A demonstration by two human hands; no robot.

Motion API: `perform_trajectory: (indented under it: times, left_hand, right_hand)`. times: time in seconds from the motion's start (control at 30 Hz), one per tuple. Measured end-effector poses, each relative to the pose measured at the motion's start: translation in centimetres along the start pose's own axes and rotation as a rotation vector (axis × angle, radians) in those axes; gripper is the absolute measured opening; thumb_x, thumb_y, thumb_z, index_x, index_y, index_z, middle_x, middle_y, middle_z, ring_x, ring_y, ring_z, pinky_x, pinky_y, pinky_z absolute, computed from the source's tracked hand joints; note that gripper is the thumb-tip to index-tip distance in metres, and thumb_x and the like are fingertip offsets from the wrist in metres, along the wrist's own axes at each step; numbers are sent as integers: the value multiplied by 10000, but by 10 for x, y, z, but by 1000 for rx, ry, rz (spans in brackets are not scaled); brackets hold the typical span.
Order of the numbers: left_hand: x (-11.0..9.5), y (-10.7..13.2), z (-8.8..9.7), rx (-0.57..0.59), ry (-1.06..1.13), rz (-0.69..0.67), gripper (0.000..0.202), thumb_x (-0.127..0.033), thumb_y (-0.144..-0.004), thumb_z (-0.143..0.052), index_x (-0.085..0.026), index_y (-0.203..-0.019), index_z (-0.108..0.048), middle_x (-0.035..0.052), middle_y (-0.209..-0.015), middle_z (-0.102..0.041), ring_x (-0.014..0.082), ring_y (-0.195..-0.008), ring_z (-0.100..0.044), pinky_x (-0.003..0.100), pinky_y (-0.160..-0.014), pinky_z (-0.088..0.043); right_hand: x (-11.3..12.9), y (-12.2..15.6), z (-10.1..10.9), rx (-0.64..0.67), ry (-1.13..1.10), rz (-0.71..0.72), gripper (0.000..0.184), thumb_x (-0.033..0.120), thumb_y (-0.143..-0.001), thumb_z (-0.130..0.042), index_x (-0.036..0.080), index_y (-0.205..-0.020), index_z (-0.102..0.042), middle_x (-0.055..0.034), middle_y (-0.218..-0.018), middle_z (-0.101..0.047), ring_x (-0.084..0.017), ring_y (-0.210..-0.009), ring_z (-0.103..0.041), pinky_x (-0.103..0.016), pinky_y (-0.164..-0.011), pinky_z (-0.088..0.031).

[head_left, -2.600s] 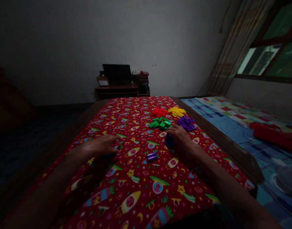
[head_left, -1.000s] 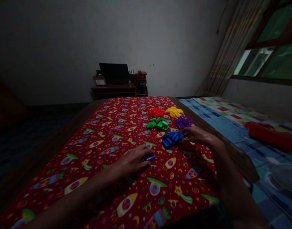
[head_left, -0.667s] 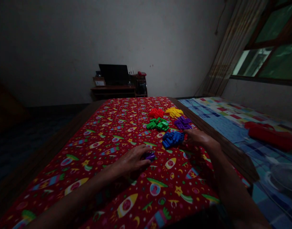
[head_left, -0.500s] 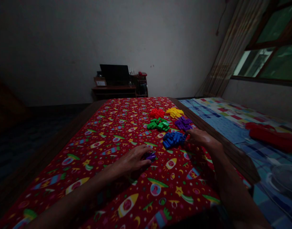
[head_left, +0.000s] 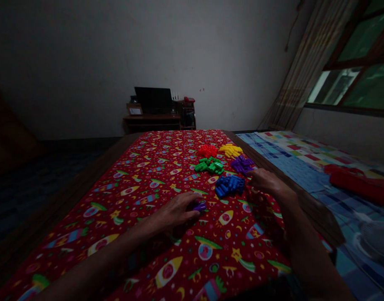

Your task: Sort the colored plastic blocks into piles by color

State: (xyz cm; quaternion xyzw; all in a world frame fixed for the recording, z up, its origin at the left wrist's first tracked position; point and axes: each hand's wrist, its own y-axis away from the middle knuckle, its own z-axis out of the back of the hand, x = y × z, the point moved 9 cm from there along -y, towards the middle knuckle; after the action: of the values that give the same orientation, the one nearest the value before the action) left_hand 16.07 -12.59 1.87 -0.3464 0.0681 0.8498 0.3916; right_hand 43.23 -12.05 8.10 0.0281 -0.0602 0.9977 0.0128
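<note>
My left hand rests low over the red cloth, thumb and fingers curled around a small purple plastic building block. Farther right, my right hand has its fingers bent together at the near edge of the purple block pile. What its fingertips hold, if anything, is hidden. Just left of that hand lies a pile of blue blocks. Green blocks, red blocks and yellow blocks form separate heaps farther back.
A red patterned cloth covers the long table, whose brown edge shows at right. Beyond it is a bed with checked covers, a red bag and a fan. A monitor stands by the far wall.
The view has shifted slightly. Both hands stay in nearly the same places, the left with the purple block and the right beside the purple pile.
</note>
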Motion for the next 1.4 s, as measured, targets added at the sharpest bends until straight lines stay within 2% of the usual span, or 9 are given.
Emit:
perform_trajectory:
  times: [0.17, 0.3, 0.4, 0.5, 0.63, 0.77, 1.03, 1.23, 1.4]
  left_hand:
    - [4, -9, 3, -109, 508, 208, 556, -355, -716, -717, -213, -1234, -571, 63, -1003, -709, 226, -858, -682, 325, -723, -537]
    - [16, -10, -9, -126, 839, 306, 662, -413, -647, -793, -204, -1218, -530, 58, -979, -704, 202, -802, -682, 305, -691, -530]
    - [19, -11, -10, -135, 869, 312, 672, -469, -620, -810, -203, -1176, -543, 46, -944, -702, 188, -768, -674, 293, -674, -524]
    - [23, -11, 1, -203, 742, 288, 581, -584, -714, -692, -192, -1127, -580, 58, -924, -700, 186, -721, -665, 294, -630, -521]
    - [37, -9, 24, -365, 521, 244, 465, -560, -781, -573, -179, -1042, -624, 52, -847, -689, 175, -666, -637, 293, -604, -511]
    - [54, -7, 31, -438, 469, 247, 355, -445, -765, -537, -164, -964, -627, 40, -781, -664, 164, -658, -622, 300, -616, -522]
    - [46, -8, 26, -354, 326, 208, 274, -340, -778, -481, -182, -916, -658, 51, -798, -697, 179, -714, -658, 309, -667, -547]
    - [46, -8, 25, -341, 310, 216, 279, -316, -761, -478, -169, -920, -654, 59, -796, -703, 183, -698, -662, 318, -670, -556]
    - [51, -8, 37, -367, 234, 204, 305, -332, -790, -457, -181, -949, -669, 64, -864, -712, 202, -756, -686, 326, -701, -564]
  right_hand:
    - [66, 18, 32, -260, -385, 350, 279, 312, -919, -550, 199, -1134, -688, -76, -909, -747, -166, -729, -669, -245, -647, -463]
    - [148, 47, 3, -168, -431, 796, 339, 237, -879, -629, 207, -1216, -644, -90, -1045, -732, -157, -852, -677, -226, -706, -473]
    - [161, 47, -15, -161, -359, 792, 270, 170, -889, -603, 203, -1146, -677, -72, -908, -743, -143, -750, -671, -213, -650, -448]
    - [128, 28, -1, -267, -441, 625, 192, 229, -917, -571, 200, -1043, -712, -63, -887, -745, -150, -734, -669, -220, -653, -447]
    - [38, -6, 24, -480, -401, 200, 255, 294, -924, -529, 177, -1008, -739, -97, -938, -742, -198, -832, -667, -267, -737, -462]
    - [-23, -32, 5, -396, -165, -109, 346, 317, -938, -459, 139, -978, -753, -126, -906, -734, -205, -839, -653, -268, -729, -446]
    - [-42, -40, -32, -208, -41, -225, 377, 295, -955, -413, 107, -1082, -715, -171, -1054, -718, -232, -971, -660, -288, -808, -449]
    - [-58, -32, -8, -420, -239, -242, 372, 265, -912, -419, 143, -1112, -708, -145, -1085, -724, -229, -965, -666, -297, -822, -457]
    - [-89, -23, 0, -605, -438, -361, 443, 391, -898, -379, 126, -800, -720, -140, -787, -725, -229, -729, -649, -308, -687, -431]
